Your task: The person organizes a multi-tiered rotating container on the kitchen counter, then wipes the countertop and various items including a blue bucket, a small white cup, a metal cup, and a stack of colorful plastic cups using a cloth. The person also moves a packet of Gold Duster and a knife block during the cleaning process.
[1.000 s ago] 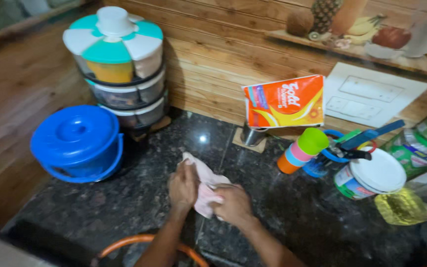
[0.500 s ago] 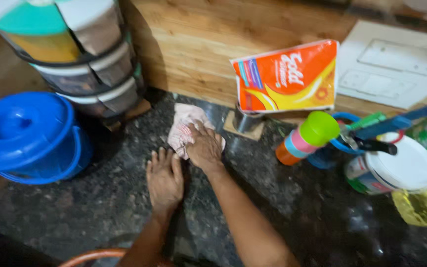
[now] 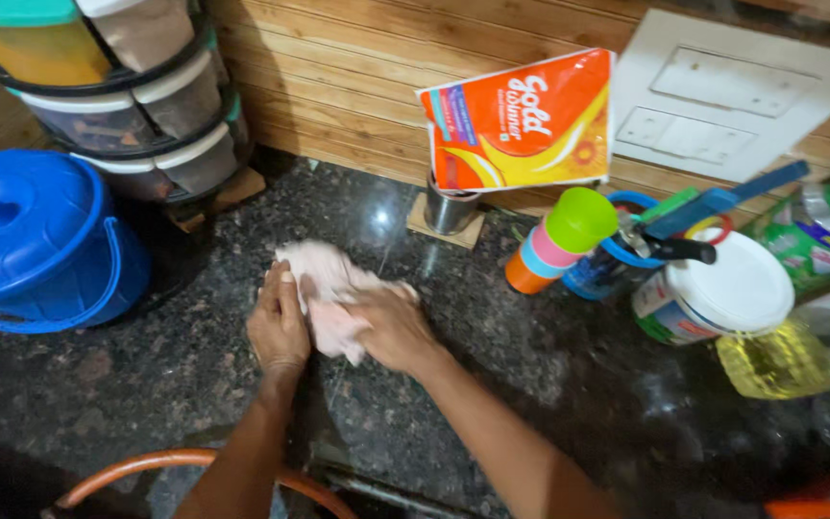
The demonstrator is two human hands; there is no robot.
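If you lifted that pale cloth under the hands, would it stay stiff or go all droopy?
Probably droopy. The pale cloth lies crumpled in soft folds between the left hand and right hand, so it likely bends easily. It looks thin, so probably light. On the polished dark stone counter it would likely slide when pushed rather than roll.

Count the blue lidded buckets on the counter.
1. The blue bucket stands at the counter's left edge, below the stacked spice rack, left of the left hand on the pink cloth. Others may lie outside the frame.
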